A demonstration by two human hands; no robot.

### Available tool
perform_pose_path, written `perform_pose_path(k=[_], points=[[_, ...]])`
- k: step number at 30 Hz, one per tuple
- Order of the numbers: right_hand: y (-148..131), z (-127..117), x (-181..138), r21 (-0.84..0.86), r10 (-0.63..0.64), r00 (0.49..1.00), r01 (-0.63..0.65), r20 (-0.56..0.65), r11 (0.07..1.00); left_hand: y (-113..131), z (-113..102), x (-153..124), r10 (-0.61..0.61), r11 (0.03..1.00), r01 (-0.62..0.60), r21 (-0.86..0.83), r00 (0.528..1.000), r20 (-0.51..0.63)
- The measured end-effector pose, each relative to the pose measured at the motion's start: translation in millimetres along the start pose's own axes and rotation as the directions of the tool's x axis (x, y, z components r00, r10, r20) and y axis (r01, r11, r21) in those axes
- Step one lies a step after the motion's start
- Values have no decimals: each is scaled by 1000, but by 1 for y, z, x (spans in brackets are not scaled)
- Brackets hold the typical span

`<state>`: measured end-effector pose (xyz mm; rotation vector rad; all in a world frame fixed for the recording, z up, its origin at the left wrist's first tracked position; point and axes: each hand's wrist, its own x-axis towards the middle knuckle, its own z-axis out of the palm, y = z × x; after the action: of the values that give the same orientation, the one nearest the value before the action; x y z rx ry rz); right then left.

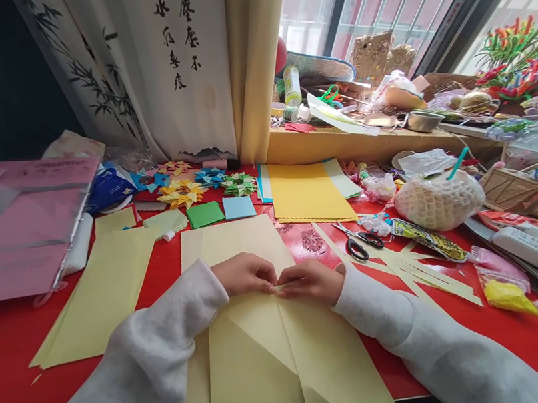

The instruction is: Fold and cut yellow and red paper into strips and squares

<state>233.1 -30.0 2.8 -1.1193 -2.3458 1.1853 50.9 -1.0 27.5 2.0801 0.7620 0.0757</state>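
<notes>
Head view shows your left fingers (267,286) and right fingers (290,286) pinching the creased yellow sheet (249,356) near its far edge, apparently to steady it, where it lies before you over the red tabletop (0,363) (scissors (351,234) rest off right, presumably leaving it room).

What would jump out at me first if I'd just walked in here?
Probably the left hand and right hand, close together mid-picture, pinching a creased pale yellow sheet over the red tabletop. Next, colourful folded-paper stars toward the back, and bright fuzzy stems near the window at far right.
</notes>
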Motion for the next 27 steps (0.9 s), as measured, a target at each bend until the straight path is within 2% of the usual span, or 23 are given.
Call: perform_pose_path(k=[9,17,27], points=[[0,-3,-1,98,18,999,-14,-42,995,0,-5,-2,-21,995,18,-101,999,-28],[-3,-6,-1,82,-17,995,25,-97,996,12,1,-3,-36,998,44,35,979,-202],[3,-2,0,101,-22,985,40,-172,994,8,7,2,-43,999,40,-14,962,-270]])
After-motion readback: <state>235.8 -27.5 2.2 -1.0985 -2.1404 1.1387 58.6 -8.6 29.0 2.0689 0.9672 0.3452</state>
